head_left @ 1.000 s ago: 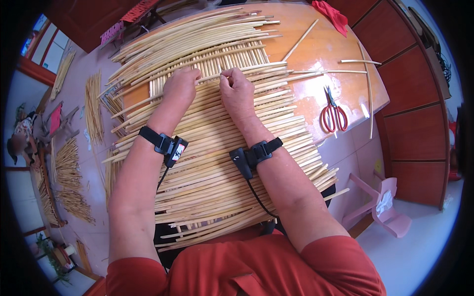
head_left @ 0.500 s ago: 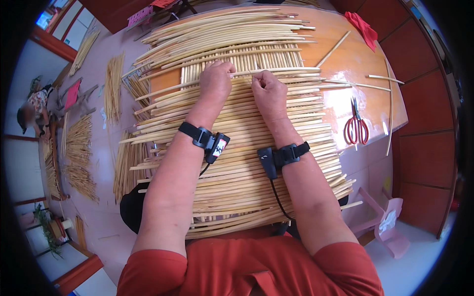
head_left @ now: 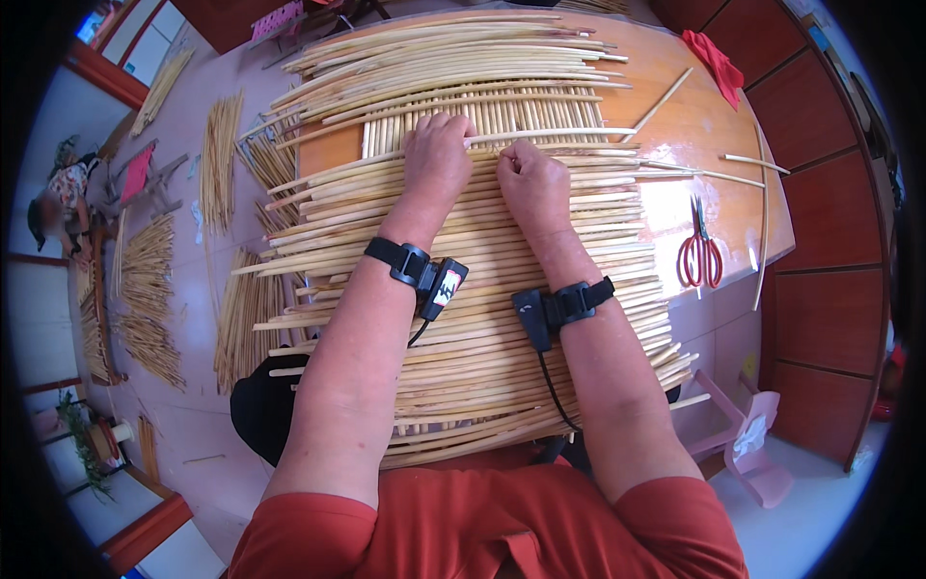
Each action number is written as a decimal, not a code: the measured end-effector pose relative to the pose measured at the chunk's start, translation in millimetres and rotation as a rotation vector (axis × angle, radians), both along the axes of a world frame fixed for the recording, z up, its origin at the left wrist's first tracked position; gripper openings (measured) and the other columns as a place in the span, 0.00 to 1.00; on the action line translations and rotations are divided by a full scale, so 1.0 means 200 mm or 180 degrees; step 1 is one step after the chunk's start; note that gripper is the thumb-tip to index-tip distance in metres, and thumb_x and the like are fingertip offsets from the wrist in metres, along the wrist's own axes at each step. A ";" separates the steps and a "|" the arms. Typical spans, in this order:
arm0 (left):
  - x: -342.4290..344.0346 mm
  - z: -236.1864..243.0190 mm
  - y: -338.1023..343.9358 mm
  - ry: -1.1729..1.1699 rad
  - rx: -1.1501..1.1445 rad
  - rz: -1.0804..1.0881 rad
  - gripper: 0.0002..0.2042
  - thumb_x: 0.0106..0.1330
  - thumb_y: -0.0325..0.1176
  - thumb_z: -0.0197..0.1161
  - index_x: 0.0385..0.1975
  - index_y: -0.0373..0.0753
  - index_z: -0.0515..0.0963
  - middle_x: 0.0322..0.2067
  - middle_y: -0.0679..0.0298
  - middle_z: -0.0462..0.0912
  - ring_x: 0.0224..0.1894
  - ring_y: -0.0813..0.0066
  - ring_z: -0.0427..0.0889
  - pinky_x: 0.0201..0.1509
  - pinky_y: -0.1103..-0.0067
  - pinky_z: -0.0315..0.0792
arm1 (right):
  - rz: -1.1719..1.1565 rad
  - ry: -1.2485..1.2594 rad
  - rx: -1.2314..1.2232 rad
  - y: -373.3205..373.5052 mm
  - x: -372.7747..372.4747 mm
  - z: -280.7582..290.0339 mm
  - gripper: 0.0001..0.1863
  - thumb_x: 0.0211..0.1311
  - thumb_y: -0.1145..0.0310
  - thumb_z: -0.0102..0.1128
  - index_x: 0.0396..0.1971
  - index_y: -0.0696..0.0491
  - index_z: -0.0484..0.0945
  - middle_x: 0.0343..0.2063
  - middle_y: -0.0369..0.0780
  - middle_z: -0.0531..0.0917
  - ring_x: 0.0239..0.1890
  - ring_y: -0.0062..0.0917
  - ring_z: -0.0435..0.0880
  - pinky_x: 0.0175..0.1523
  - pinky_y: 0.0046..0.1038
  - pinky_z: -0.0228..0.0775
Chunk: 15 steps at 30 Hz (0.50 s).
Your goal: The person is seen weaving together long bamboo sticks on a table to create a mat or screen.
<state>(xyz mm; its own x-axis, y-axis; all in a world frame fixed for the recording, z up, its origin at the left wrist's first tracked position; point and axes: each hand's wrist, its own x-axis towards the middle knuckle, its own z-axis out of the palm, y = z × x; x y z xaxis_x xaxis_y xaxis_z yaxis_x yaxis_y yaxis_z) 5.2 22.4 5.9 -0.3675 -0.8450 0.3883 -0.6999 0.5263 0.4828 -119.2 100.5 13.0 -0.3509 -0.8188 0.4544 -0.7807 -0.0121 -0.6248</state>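
A broad mat of pale wooden sticks (head_left: 482,289) lies in front of me, its sticks running side to side. At its far part, my left hand (head_left: 439,162) is closed around a long stick (head_left: 550,136) that extends out to the right. My right hand (head_left: 535,188) is curled closed just to the right and nearer, at the edge of the close-packed sticks; its fingertips and whatever they pinch are hidden. Beyond both hands, a band of crosswise sticks (head_left: 492,111) shows between the near sticks and a farther bundle of sticks (head_left: 453,63). Each wrist wears a black strap with a small device.
Red-handled scissors (head_left: 700,253) lie on the orange table (head_left: 666,125) at right, with loose sticks and a red cloth (head_left: 714,66) nearby. A pink chair (head_left: 748,434) stands lower right. Stick bundles (head_left: 149,309) cover the floor at left, where another person (head_left: 68,207) bends over.
The whole view has shifted slightly. My left hand has moved a little along the stick toward my right hand, which stays closed in nearly the same place.
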 end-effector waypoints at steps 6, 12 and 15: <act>0.00 0.01 0.01 -0.0129 0.0044 0.0046 0.03 0.61 0.27 0.60 0.31 0.45 0.78 0.33 0.64 0.78 0.44 0.60 0.76 0.47 0.65 0.69 | -0.0061 0.0045 0.0235 0.00 0.00 0.01 0.02 0.53 0.72 0.61 0.24 0.53 0.80 0.17 0.44 0.80 0.22 0.38 0.82 0.31 0.34 0.74; 0.00 0.00 0.01 -0.0147 0.0029 0.0063 0.05 0.62 0.29 0.60 0.33 0.48 0.81 0.33 0.65 0.78 0.44 0.61 0.75 0.48 0.65 0.68 | -0.0019 0.0026 0.0139 0.00 0.00 0.00 0.01 0.54 0.73 0.61 0.24 0.53 0.80 0.18 0.44 0.80 0.22 0.38 0.82 0.30 0.33 0.74; 0.00 -0.01 0.00 -0.0083 0.0054 0.0049 0.08 0.57 0.26 0.61 0.32 0.48 0.82 0.33 0.64 0.79 0.45 0.61 0.75 0.50 0.65 0.67 | -0.0018 0.0035 0.0122 0.00 0.00 0.00 0.01 0.54 0.73 0.61 0.24 0.53 0.80 0.17 0.44 0.80 0.22 0.38 0.81 0.30 0.33 0.74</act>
<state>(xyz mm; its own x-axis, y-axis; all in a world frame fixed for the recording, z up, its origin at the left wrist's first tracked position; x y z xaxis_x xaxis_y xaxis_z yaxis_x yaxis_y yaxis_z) 4.6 22.8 3.9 -0.3642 -0.8571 0.3644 -0.7205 0.5072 0.4730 -119.3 99.9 13.0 -0.3508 -0.8336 0.4266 -0.7875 0.0161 -0.6162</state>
